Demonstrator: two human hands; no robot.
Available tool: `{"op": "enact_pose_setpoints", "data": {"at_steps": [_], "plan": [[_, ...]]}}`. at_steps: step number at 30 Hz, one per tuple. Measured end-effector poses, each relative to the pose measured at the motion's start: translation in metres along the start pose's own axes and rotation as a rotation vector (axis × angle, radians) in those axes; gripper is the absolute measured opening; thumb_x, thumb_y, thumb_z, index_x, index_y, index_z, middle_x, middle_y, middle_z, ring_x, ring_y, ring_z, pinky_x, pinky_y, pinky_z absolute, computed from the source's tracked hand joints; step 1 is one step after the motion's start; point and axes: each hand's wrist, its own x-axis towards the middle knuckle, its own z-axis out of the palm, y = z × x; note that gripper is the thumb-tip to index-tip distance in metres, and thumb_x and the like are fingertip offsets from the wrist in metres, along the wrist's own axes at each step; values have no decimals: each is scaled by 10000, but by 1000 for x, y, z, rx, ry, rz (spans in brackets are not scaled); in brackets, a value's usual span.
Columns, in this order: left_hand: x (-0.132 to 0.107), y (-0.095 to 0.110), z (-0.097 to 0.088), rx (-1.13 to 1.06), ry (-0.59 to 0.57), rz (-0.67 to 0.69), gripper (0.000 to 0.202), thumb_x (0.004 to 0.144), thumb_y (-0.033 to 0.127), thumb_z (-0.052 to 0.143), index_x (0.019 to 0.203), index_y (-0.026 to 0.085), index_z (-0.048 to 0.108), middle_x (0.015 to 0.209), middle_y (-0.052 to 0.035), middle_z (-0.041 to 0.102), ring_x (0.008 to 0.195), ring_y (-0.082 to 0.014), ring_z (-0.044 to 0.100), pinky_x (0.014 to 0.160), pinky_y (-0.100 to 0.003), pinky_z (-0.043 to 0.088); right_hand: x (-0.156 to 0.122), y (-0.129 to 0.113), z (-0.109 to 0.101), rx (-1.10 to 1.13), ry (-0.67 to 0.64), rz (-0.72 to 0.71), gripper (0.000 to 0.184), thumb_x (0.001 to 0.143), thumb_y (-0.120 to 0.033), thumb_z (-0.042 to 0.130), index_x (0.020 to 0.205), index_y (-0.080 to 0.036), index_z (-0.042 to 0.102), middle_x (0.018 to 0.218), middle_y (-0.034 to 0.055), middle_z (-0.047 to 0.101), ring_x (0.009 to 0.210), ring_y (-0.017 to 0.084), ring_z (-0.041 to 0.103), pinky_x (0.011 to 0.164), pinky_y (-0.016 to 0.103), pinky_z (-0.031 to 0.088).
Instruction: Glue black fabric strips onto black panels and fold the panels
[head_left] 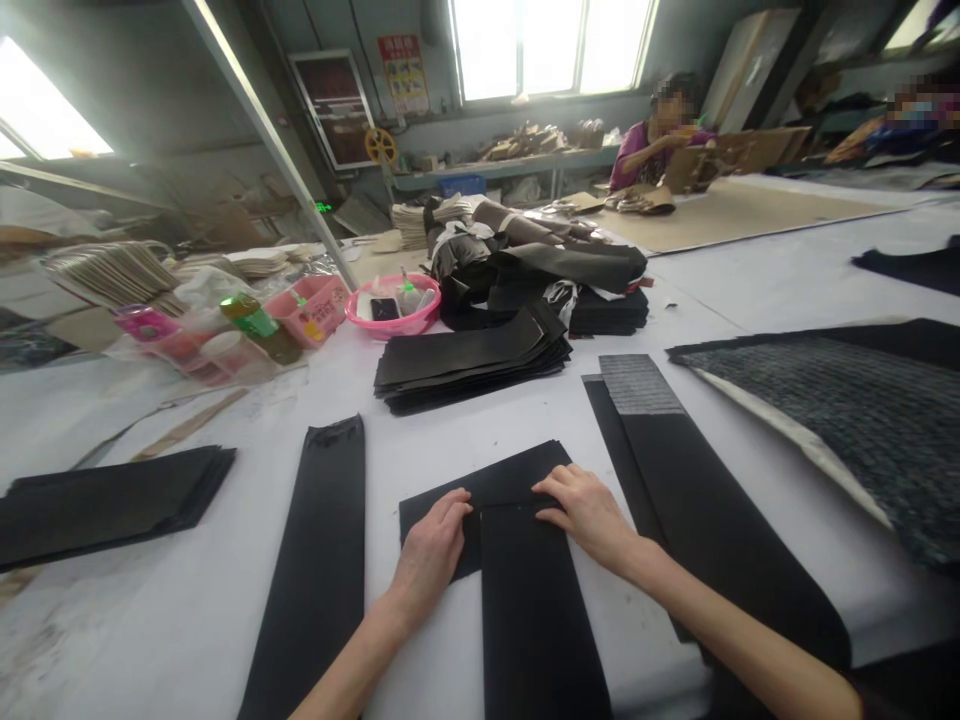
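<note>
In front of me a long black strip runs toward my body, its far end lying over a stack of flat black pieces set crosswise. My left hand has its fingers bent together at the left corner of that end, fingertips on the black material. On the other side, my right hand pinches the right corner, thumb and fingers close together. Whether the pieces are leather or cloth I cannot make out. The thumb of the left hand is partly hidden.
Another black strip lies to the left, with a black stack beyond it. On the right are long black strips and a dark textured sheet. A pink basin stands behind. A co-worker sits across the table.
</note>
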Motion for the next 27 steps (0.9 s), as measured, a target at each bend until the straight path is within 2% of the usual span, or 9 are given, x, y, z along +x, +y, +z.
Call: {"op": "enact_pose_setpoints", "data": {"at_steps": [4, 9, 12, 15, 17, 20, 22, 27], "plan": [[4, 3, -6, -165, 9, -94, 245, 893, 112, 376, 1043, 222, 537, 1221, -64, 551, 1124, -193, 555, 955, -376, 482, 16, -12, 2, -34, -91, 72, 190, 715, -219, 780, 857, -209, 655, 877, 27, 628, 866, 218, 564, 759, 324, 398], [10, 13, -16, -298, -86, -158, 229, 890, 261, 499, 1099, 245, 589, 1161, -53, 578, 1083, -206, 567, 940, -352, 463, 24, -10, 0, 93, -165, 112, 147, 675, -227, 791, 685, -204, 646, 718, -32, 617, 675, 130, 564, 590, 226, 352], [14, 27, -19, -331, -85, -173, 232, 870, 339, 566, 1075, 259, 636, 1072, -32, 609, 977, -190, 594, 872, -305, 467, 18, -13, -4, 196, -157, 131, 128, 687, -224, 774, 686, -197, 649, 701, -42, 621, 647, 107, 560, 539, 197, 341], [18, 44, -19, -397, -51, -195, 176, 877, 356, 561, 906, 239, 690, 883, -10, 644, 835, -170, 600, 765, -262, 453, 10, -19, -12, 281, -137, 126, 117, 698, -222, 764, 687, -184, 653, 702, -38, 625, 646, 104, 566, 547, 190, 366], [19, 53, -20, -496, -58, -221, 219, 888, 373, 544, 826, 218, 685, 784, 1, 644, 748, -155, 583, 688, -239, 435, 4, -25, -19, 333, -131, 96, 89, 722, -237, 751, 743, -194, 675, 747, -39, 644, 680, 104, 583, 586, 184, 395], [17, 65, -27, -615, -69, -225, 243, 891, 395, 538, 839, 203, 678, 763, 3, 646, 719, -145, 562, 657, -223, 420, -3, -37, -33, 486, -126, 20, 63, 800, -262, 684, 838, -216, 704, 789, -36, 666, 719, 107, 603, 637, 184, 419], [13, 73, -35, -622, -58, -212, 229, 888, 386, 546, 855, 200, 674, 767, 4, 644, 717, -140, 554, 660, -218, 413, -8, -47, -42, 570, -104, -27, 78, 837, -242, 639, 834, -212, 711, 772, -30, 665, 716, 109, 602, 642, 188, 417], [1, 92, -56, -593, -8, -185, 202, 877, 340, 563, 777, 182, 639, 713, 12, 597, 678, -124, 518, 643, -212, 397, -25, -73, -66, 488, -43, -114, 85, 845, -209, 623, 800, -209, 696, 753, -37, 651, 678, 94, 578, 623, 188, 391]]}}
